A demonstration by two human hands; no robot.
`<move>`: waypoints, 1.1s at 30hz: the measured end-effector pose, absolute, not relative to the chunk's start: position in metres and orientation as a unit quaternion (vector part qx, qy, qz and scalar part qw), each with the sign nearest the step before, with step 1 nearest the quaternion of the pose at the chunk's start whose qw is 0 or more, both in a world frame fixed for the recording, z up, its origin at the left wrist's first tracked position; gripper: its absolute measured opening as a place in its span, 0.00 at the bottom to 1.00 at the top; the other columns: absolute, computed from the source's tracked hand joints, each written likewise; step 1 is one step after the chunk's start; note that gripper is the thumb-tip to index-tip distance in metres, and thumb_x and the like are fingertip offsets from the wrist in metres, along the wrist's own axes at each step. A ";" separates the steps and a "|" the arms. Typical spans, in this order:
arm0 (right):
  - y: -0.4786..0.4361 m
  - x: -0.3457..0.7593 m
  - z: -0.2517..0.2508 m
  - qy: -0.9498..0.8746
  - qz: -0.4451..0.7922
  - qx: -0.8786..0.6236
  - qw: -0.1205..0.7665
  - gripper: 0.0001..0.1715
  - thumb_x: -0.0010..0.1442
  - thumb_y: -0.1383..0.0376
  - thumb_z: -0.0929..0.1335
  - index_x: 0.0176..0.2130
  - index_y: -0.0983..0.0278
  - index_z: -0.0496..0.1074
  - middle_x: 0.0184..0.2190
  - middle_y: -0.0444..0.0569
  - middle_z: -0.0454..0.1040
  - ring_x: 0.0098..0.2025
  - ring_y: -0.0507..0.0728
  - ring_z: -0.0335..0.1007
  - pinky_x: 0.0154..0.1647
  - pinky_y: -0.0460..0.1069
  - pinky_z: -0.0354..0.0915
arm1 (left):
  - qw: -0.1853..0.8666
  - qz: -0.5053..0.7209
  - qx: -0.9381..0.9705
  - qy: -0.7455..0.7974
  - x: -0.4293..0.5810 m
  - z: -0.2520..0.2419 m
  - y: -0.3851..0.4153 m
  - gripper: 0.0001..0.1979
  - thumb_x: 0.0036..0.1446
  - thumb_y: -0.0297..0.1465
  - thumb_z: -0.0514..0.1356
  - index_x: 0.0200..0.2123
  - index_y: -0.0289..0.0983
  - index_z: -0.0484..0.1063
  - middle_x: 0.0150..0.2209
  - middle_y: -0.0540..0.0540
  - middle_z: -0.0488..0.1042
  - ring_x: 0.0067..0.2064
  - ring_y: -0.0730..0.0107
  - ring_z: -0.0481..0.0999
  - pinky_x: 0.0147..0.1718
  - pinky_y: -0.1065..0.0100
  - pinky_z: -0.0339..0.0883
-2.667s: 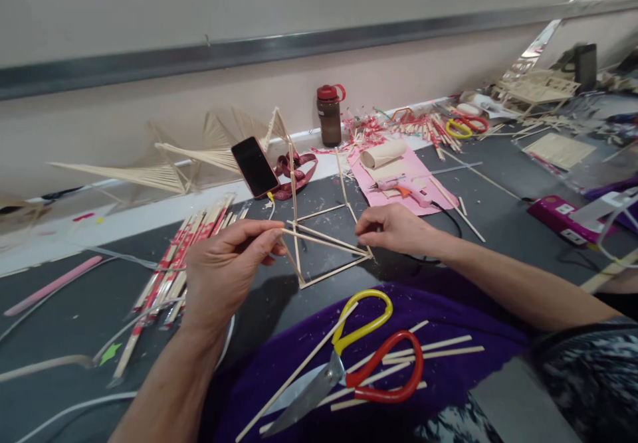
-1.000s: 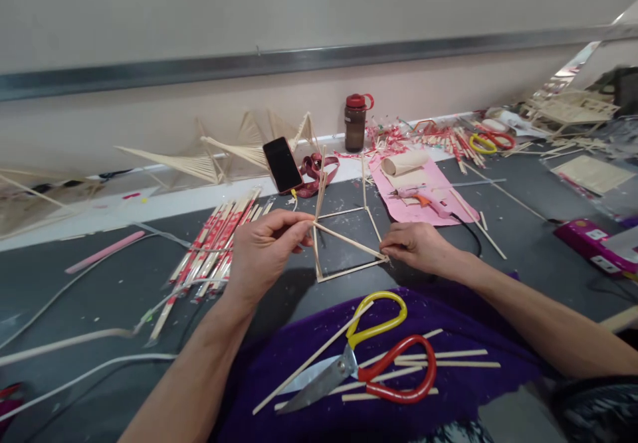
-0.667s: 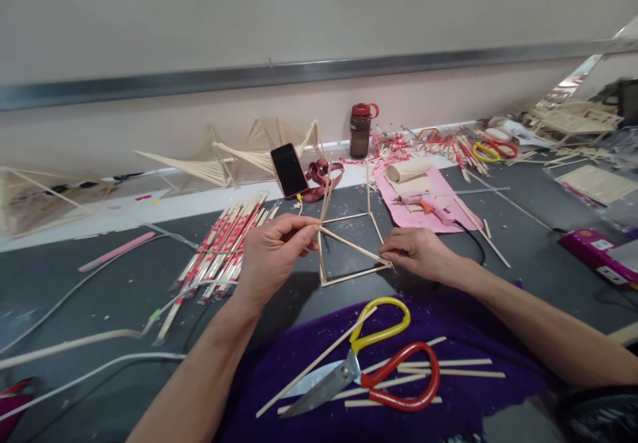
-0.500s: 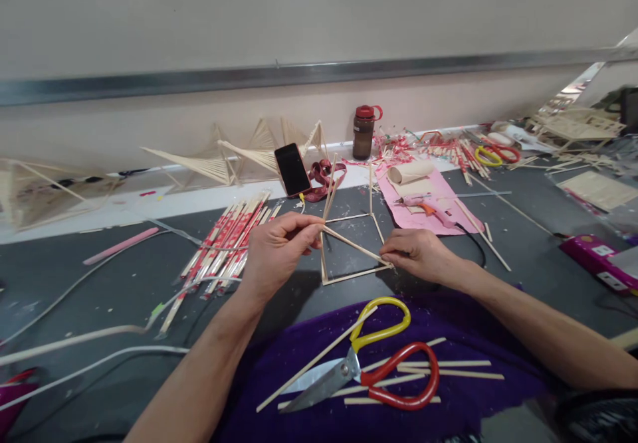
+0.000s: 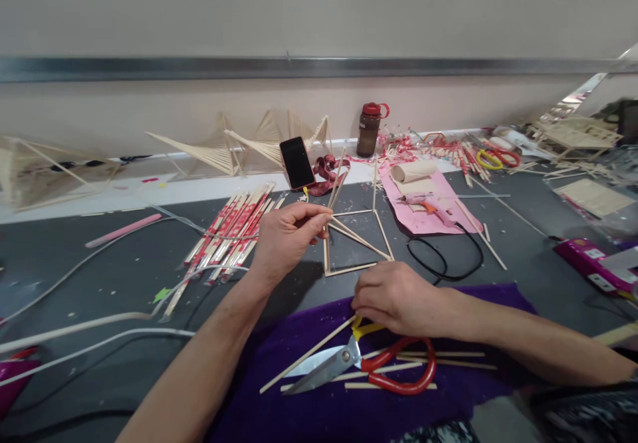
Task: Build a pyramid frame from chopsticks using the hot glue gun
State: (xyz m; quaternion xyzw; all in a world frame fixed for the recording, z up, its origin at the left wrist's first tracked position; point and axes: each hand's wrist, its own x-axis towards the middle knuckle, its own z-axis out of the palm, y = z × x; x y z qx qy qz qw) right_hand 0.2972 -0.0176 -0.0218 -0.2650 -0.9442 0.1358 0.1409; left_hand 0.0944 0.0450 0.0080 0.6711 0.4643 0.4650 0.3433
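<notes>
My left hand point(image 5: 289, 237) pinches thin wooden sticks point(image 5: 356, 236) at the left side of a square stick frame point(image 5: 351, 270), with other sticks point(image 5: 337, 187) rising past the fingertips. The frame rests on the grey table, and one upright point(image 5: 375, 187) stands at its far right corner. My right hand point(image 5: 396, 300) is closed at the upper end of a loose wooden stick point(image 5: 309, 355), just over the yellow handle of the large scissors point(image 5: 347, 356); its fingertips are partly hidden. Those scissors lie spread on purple cloth point(image 5: 239, 410) among more loose sticks point(image 5: 448, 358).
Wrapped chopsticks point(image 5: 226, 230) lie left of the frame, crossed by white cables point(image 5: 100, 337). Behind are a phone point(image 5: 298, 163), a bottle point(image 5: 369, 131) and twisted stick models point(image 5: 204, 154). A pink glue gun point(image 5: 431, 209) rests on pink paper point(image 5: 399, 207); its black cord point(image 5: 443, 273) loops nearby.
My right hand has left the frame's near right corner and come down toward me, to the stick and scissors on the cloth. My left hand keeps its pinch. The view has tilted slightly.
</notes>
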 end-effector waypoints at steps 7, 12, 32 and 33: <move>-0.003 0.298 -0.007 -0.917 0.137 -0.296 0.230 0.12 0.63 0.64 0.62 0.35 0.65 0.74 0.31 0.50 0.74 0.34 0.52 0.69 0.35 0.46 0.63 | 0.330 0.459 0.683 0.463 0.092 0.006 0.047 0.12 0.52 0.37 0.61 0.35 0.36 0.78 0.24 0.49 0.77 0.25 0.72 0.76 0.23 0.74 0.70; 0.012 0.316 -0.007 -0.870 0.186 -0.352 0.291 0.12 0.63 0.64 0.63 0.36 0.64 0.75 0.32 0.49 0.75 0.33 0.51 0.69 0.34 0.46 0.64 | 0.322 0.454 0.689 0.463 0.092 0.006 0.047 0.12 0.52 0.37 0.61 0.35 0.36 0.78 0.24 0.49 0.77 0.25 0.72 0.75 0.23 0.73 0.70; 0.071 0.428 -0.027 -0.730 0.019 -0.645 0.226 0.18 0.61 0.56 0.62 0.40 0.62 0.77 0.38 0.50 0.77 0.37 0.54 0.71 0.35 0.46 0.61 | 0.307 0.449 0.680 0.492 0.093 0.011 0.048 0.10 0.51 0.37 0.63 0.34 0.38 0.78 0.24 0.50 0.76 0.24 0.74 0.75 0.23 0.74 0.69; 0.077 0.442 -0.031 -0.679 -0.021 -0.707 0.195 0.20 0.60 0.55 0.62 0.41 0.63 0.76 0.40 0.52 0.76 0.38 0.56 0.71 0.34 0.46 0.60 | 0.307 0.451 0.677 0.494 0.093 0.011 0.048 0.09 0.51 0.37 0.63 0.34 0.38 0.78 0.24 0.50 0.77 0.24 0.74 0.75 0.22 0.74 0.69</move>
